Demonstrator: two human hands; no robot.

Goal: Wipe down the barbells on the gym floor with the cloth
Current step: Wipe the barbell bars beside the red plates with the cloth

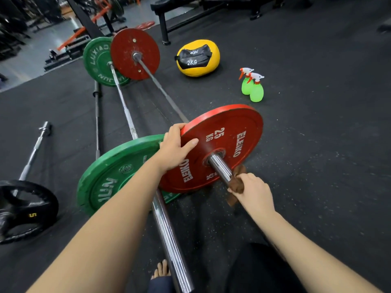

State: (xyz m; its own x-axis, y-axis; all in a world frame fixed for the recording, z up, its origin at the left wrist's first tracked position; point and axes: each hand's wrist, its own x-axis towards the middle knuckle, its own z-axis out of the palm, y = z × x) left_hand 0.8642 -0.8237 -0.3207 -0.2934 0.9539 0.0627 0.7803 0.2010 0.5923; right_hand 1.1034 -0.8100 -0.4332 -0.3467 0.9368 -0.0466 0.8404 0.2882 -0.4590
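Note:
Two loaded barbells lie side by side on the black rubber floor. The nearer right one carries a red 25 kg plate (224,144). My left hand (175,144) grips that plate's upper left rim, thumb on its face. My right hand (254,191) holds a brown cloth (237,185) wrapped round the chrome sleeve (220,168) that sticks out of the red plate. The second barbell has a green plate (114,176) just left of the red one, and its long chrome sleeve (169,240) runs toward my bare foot.
Two green spray bottles (254,87) stand on the floor to the right. A yellow 2 kg ball (197,58) lies behind them. A bare bar (97,119), a short bar with a black 5 plate (25,208) and gym racks (84,28) sit to the left and back.

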